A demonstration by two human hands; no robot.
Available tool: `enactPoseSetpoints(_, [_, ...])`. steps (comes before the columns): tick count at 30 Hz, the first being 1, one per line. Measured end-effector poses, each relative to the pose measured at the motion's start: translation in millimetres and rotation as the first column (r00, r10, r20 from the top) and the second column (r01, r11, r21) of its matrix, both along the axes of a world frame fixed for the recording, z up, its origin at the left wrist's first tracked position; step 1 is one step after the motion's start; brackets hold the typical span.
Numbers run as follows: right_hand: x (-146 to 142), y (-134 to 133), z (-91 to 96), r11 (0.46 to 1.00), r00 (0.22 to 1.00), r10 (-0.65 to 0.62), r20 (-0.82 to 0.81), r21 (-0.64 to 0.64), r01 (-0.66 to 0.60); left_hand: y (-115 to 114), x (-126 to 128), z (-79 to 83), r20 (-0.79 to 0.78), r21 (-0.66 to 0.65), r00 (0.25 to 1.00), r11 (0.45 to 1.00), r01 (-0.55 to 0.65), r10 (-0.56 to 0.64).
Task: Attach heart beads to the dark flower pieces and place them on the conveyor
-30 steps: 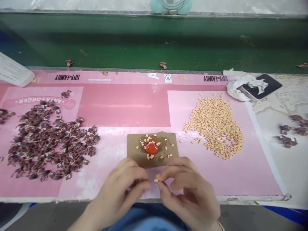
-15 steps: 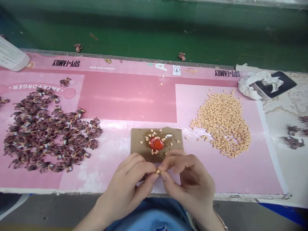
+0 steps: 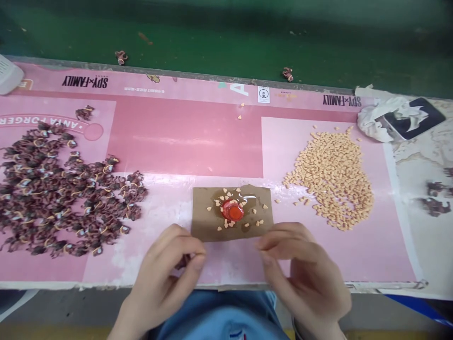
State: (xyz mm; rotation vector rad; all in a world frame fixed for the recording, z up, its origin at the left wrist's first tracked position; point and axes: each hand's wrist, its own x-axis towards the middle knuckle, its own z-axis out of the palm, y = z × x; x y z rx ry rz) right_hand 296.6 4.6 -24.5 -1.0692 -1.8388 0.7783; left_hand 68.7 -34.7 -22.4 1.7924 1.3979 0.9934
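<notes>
My left hand (image 3: 173,269) is closed at the front of the table, thumb and forefinger pinched together. A small dark brown figure (image 3: 183,261) shows partly under its fingers, the rest hidden. To the right, my right hand (image 3: 300,269) hovers with its fingers curled, thumb and forefinger tips close together; I see nothing between them. Beyond both hands lies a brown card (image 3: 203,222) wet with clear liquid. On it rests a red round piece (image 3: 233,211), with several tiny tan pieces (image 3: 260,222) scattered around it.
A heap of dark brown figures (image 3: 71,189) covers the left side. The pile of tan pieces (image 3: 332,174) lies at right. A white bottle (image 3: 10,75) sits far left, and crumpled tissue (image 3: 377,118) with a black box (image 3: 421,120) at the far right corner.
My hands have drawn apart, the left going left and the right going right. The tan piece that was between their fingertips no longer shows. The view has shifted slightly.
</notes>
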Motion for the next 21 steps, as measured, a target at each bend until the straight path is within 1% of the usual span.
enactPoseSetpoints(2, [16, -1, -6.1, 0.994, 0.994, -0.104, 0.036, 0.031, 0.102, -7, -9, -4.7, 0.019, -0.016, 0.996, 0.996, -0.082, 0.083])
enactPoseSetpoints(3, [22, -1, -8.6, 0.99, 0.987, -0.134, 0.084, 0.063, 0.129, -9, -12, -6.7, 0.018, -0.027, 0.992, 0.991, -0.128, 0.129])
enactPoseSetpoints(4, [25, -1, -10.5, 0.985, 0.977, -0.147, 0.152, 0.109, 0.131, -10, -14, -8.3, 0.009, -0.036, 0.985, 0.985, -0.171, 0.171])
enactPoseSetpoints(5, [26, -1, -11.8, 0.981, 0.962, -0.14, 0.233, 0.162, 0.104, -10, -16, -9.3, -0.009, -0.037, 0.98, 0.979, -0.2, 0.2])
enactPoseSetpoints(6, [24, -1, -12.7, 0.977, 0.942, -0.114, 0.317, 0.207, 0.049, -9, -16, -9.8, -0.033, -0.03, 0.977, 0.977, -0.213, 0.212])
enactPoseSetpoints(8, [13, -1, -14.2, 0.96, 0.887, -0.044, 0.46, 0.266, -0.091, -5, -15, -9.5, -0.089, 0.007, 0.977, 0.981, -0.196, 0.195])
enactPoseSetpoints(9, [7, -1, -15.0, 0.948, 0.863, -0.017, 0.505, 0.282, -0.147, -3, -14, -9.0, -0.114, 0.03, 0.978, 0.984, -0.175, 0.177])
enactPoseSetpoints(11, [-7, 1, -16.8, 0.928, 0.826, 0.015, 0.563, 0.299, -0.221, 1, -12, -8.3, -0.147, 0.064, 0.978, 0.989, -0.137, 0.145])
enactPoseSetpoints(15, [-19, 5, -17.7, 0.908, 0.784, 0.022, 0.621, 0.316, -0.275, 1, -9, -10.0, -0.16, 0.071, 0.98, 0.992, -0.106, 0.116])
enactPoseSetpoints(21, [-18, 5, -12.3, 0.899, 0.744, 0.088, 0.663, 0.268, -0.345, -3, -8, -16.1, -0.144, 0.052, 0.987, 0.996, -0.066, 0.073])
